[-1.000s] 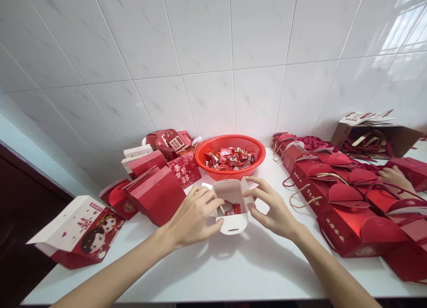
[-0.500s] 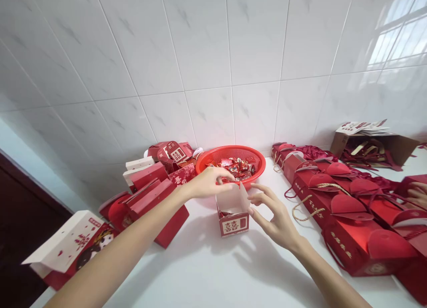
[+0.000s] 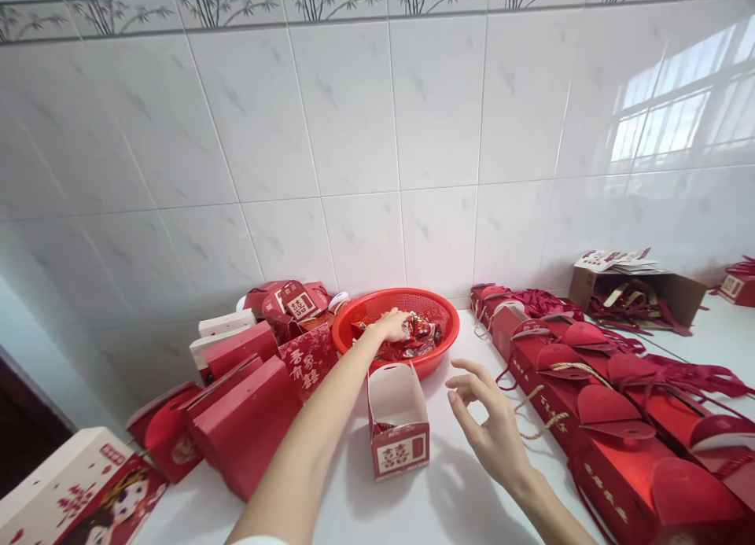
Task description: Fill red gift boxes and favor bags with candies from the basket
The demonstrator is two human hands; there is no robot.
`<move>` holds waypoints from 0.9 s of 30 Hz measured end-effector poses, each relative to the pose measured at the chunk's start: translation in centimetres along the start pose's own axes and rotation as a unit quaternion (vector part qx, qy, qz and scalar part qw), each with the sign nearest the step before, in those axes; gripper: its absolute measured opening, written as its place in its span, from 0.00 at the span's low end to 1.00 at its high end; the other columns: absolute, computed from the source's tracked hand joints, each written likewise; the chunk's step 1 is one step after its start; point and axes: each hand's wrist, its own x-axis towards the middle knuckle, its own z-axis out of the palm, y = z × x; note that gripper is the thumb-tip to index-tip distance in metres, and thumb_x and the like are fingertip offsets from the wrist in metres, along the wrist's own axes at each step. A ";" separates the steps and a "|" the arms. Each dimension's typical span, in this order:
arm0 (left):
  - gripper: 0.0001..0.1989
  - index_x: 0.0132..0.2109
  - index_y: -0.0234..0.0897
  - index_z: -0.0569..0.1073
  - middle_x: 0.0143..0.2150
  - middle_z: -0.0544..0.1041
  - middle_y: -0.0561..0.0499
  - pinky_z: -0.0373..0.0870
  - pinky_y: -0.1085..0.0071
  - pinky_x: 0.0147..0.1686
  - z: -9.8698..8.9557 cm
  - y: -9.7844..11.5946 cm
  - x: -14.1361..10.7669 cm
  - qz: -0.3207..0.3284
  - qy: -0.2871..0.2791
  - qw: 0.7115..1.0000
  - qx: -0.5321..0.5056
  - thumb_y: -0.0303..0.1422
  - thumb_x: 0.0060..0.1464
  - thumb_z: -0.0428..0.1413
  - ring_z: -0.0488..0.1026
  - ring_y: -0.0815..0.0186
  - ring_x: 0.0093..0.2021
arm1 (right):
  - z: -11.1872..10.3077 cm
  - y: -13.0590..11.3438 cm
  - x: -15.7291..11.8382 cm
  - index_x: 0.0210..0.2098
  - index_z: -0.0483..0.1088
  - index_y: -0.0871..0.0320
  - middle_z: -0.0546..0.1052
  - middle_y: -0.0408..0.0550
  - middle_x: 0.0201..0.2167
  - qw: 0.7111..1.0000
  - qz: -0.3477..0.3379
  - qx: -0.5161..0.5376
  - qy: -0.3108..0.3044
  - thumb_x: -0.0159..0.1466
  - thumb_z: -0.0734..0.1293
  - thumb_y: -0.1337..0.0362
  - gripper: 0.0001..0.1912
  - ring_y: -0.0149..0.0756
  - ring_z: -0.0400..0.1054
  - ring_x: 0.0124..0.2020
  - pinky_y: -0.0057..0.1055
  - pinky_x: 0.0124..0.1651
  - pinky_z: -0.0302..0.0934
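Observation:
An open red box with a white inside [image 3: 401,443] stands upright on the white table, with some red wrapped pieces low inside it. Behind it is a red plastic basket [image 3: 443,354] with red wrapped sweets [image 3: 420,329]. My left hand [image 3: 392,325] reaches into the basket among the sweets; its fingertips are partly hidden, so its grip is unclear. Just right of the open box, my right hand [image 3: 484,419] hovers over the table, fingers curved and apart, holding nothing.
Red boxes with cord handles [image 3: 560,403] line the right side. A brown carton [image 3: 678,297] of ribbons is behind them. More red boxes [image 3: 253,427] and a white-topped printed box [image 3: 76,490] stand at left. A tiled wall closes the back.
My left hand has left the open box's rim and gone into the basket. My right hand has moved off the box's side. The view has tilted upward; the hand at far right is gone.

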 end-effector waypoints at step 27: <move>0.36 0.66 0.45 0.63 0.61 0.73 0.47 0.67 0.61 0.57 -4.3 1.0 -12.3 0.222 0.072 0.905 -0.356 0.38 0.51 0.63 0.70 0.58 0.58 | -0.3 -1.6 0.1 0.68 0.58 0.45 0.60 0.55 0.68 0.989 0.015 0.109 -0.095 0.69 0.64 0.58 0.28 0.40 0.73 0.51 0.37 0.50 0.72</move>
